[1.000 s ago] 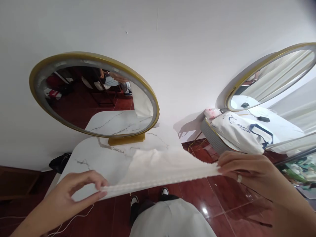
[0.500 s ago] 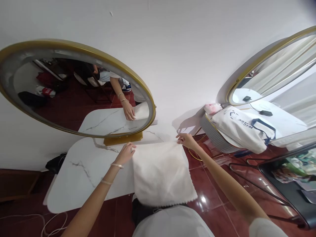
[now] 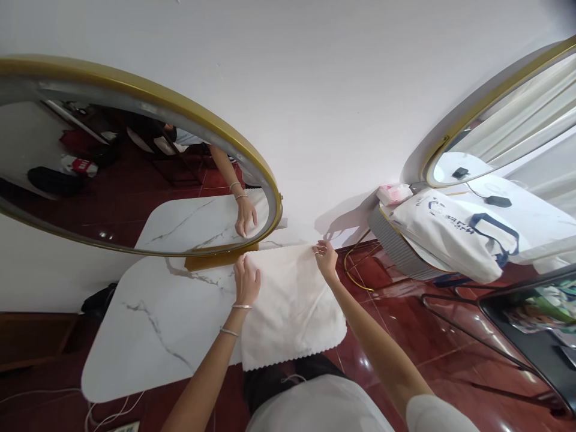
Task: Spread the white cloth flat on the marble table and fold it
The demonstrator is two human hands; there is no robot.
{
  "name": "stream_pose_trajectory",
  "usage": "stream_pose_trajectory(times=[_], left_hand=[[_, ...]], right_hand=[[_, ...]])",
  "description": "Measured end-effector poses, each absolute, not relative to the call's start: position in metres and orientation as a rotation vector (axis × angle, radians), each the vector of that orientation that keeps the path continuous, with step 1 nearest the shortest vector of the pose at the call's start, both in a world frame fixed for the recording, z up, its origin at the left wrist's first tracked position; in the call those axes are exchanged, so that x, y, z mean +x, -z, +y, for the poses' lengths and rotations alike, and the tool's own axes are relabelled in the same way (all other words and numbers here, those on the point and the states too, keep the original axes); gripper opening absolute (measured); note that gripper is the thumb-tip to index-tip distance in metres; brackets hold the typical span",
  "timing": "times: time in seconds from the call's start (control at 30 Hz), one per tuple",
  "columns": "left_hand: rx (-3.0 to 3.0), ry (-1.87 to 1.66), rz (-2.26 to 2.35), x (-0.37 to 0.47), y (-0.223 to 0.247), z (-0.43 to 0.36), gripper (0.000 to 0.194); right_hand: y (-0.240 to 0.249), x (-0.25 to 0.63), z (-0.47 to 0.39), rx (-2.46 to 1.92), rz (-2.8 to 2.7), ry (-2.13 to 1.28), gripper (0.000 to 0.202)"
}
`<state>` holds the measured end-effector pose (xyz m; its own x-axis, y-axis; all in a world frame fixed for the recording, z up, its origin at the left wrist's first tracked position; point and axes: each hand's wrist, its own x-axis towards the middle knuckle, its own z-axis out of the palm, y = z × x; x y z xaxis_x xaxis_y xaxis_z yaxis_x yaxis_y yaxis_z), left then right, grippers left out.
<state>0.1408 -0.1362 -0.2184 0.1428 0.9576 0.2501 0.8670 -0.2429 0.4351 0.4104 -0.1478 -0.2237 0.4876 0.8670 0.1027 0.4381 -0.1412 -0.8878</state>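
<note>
A white cloth (image 3: 290,306) with a scalloped edge lies over the right part of the marble-patterned table (image 3: 148,324), its near edge reaching past the table towards my lap. My left hand (image 3: 246,281) rests on the cloth's far left corner, fingers apart and pointing away from me. At the far right corner, the fingers of my right hand (image 3: 324,258) are pinched on the cloth's edge.
A gold-framed round mirror (image 3: 189,103) stands behind the table. To the right, a grey ribbed cabinet (image 3: 398,249) bears a white tote bag (image 3: 450,231) and a pink tissue pack (image 3: 394,194). A dark chair (image 3: 526,342) is at the lower right.
My left hand has turned from the corner to lie on the cloth's left edge. My right hand has shifted slightly left, and the cloth's far edge sits a little further away. The view has shifted slightly.
</note>
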Motion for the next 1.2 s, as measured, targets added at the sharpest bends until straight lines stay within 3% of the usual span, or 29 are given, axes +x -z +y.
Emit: stream_pose_trajectory(times=[0.17,0.33,0.5,0.77,1.07,1.2], left_hand=[[2.336,-0.699,1.817,0.161,0.226,-0.157,0.058],[2.395,-0.561,1.707,0.164,0.237,-0.139,0.056],[2.439,-0.464,1.779,0.173,0.236,-0.089,0.059],[2.229,-0.262,1.898,0.202,0.225,-0.025,0.058],[2.397,-0.47,1.819,0.175,0.236,-0.097,0.053],[2.387,-0.438,1.843,0.178,0.234,-0.087,0.053]], right_hand=[[0.218,0.375,-0.167,-1.701,-1.381,-0.413,0.061],[0.236,0.335,-0.178,-1.923,-1.973,-0.344,0.059],[0.255,0.339,-0.132,-2.109,-2.006,-0.266,0.061],[0.245,0.359,-0.061,-2.107,-2.009,-0.331,0.062],[0.254,0.343,-0.122,-2.045,-2.022,-0.272,0.059],[0.253,0.338,-0.098,-1.983,-2.088,-0.278,0.053]])
